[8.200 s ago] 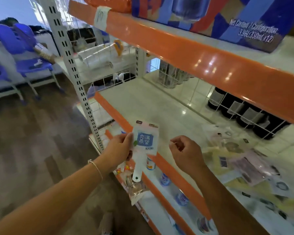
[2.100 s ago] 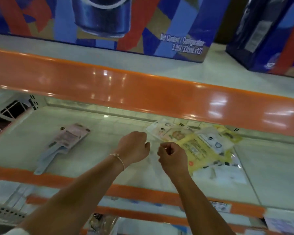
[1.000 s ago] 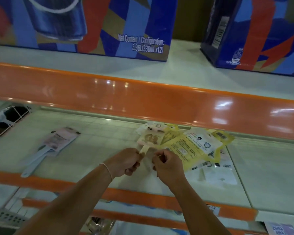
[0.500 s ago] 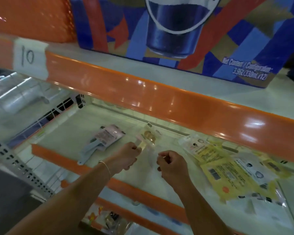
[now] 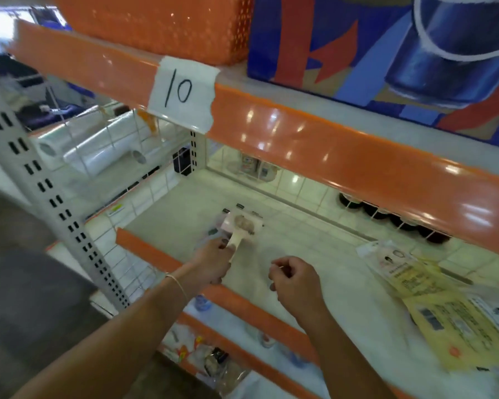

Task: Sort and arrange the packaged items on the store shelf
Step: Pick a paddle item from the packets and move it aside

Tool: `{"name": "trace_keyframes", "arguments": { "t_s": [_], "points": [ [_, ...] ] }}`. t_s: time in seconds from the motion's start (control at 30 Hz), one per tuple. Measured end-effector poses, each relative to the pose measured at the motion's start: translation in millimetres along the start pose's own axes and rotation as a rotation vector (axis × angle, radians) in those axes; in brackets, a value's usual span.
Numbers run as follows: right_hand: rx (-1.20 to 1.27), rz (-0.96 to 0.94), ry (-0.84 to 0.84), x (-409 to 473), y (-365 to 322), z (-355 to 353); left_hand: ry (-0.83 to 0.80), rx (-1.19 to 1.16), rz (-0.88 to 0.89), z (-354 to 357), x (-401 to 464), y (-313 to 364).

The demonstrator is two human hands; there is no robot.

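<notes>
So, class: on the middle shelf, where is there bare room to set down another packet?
Bare shelf lies between the handled packet held by the left hand and the yellow packets, and again left of the handled packet. The right end is crowded. The right hand hovers over the front.

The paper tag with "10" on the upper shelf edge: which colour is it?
White, with "10" handwritten in black. The paper tag shows in the head view, on the orange shelf edge.
</notes>
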State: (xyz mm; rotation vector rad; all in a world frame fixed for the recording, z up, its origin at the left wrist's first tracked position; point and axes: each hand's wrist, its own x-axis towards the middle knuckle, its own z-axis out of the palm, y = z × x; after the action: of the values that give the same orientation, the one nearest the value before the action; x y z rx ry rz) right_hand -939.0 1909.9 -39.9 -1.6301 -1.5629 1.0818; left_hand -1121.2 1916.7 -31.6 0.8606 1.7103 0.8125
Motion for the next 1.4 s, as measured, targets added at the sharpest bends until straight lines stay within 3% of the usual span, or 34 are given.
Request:
{"name": "trace_keyframes", "arguments": {
  "t_s": [0.13,0.27,0.37,0.63,0.83,1.1,1.4],
  "points": [
    [0.023,0.013,0.012,-2.2,-2.2,12.3,0.001,0.105,0.101,-15.8,-3.8,-2.5],
    [0.022,0.037,0.037,-4.9,-2.7,14.2,0.099,0.805,0.262,-28.7,-5.9,1.9],
    [0.018,0.046,0.066,-6.2,-0.9,9.5,0.186,1.042,0.311,-25.1,-5.1,8.4],
    [0.035,0.080,0.179,-13.4,12.1,-25.7,0.189,1.127,0.654,30.3,-19.9,35.0],
    [0.077,0.135,0.317,-23.5,30.7,-83.0,-0.094,0.925,0.663,95.8,-31.0,57.2],
    [0.072,0.164,0.528,-54.0,78.5,-190.5,-0.174,0.768,0.768,207.1,-45.6,76.6],
    [0.059,0.233,0.481,-73.5,138.9,-267.0,-0.230,0.729,0.519,313.9,-65.5,79.8]
  ]
}}
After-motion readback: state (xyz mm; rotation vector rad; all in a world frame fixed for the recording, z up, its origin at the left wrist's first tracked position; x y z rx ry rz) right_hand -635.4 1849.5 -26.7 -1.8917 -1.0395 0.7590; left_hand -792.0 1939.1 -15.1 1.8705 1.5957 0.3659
